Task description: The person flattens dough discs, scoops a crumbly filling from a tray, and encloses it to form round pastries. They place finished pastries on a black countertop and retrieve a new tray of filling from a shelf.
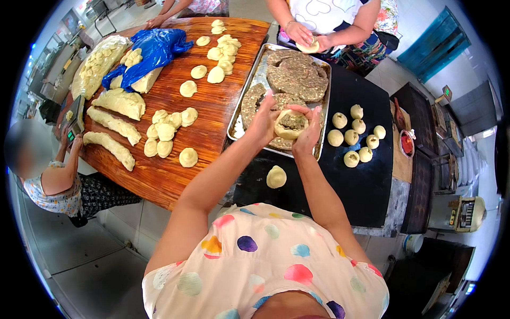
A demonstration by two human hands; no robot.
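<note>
Flat dough round point(276, 177): on the black table point(361, 191), nearest your body.
Your left hand point(263, 121): cupped against the left side of the dough cup point(291, 133), fingers pointing away from you.
Your right hand point(308, 137): wrapped around its right side; neither hand is clearly nearer, so the cup sits squarely between your palms.
Cup's mouth: unsealed, facing up toward you, filling point(293, 123) showing.
Cup's long axis: none clear; it's roundish, the mouth slightly wider left to right.
Tray point(257, 69): beneath and beyond the cup.
</note>
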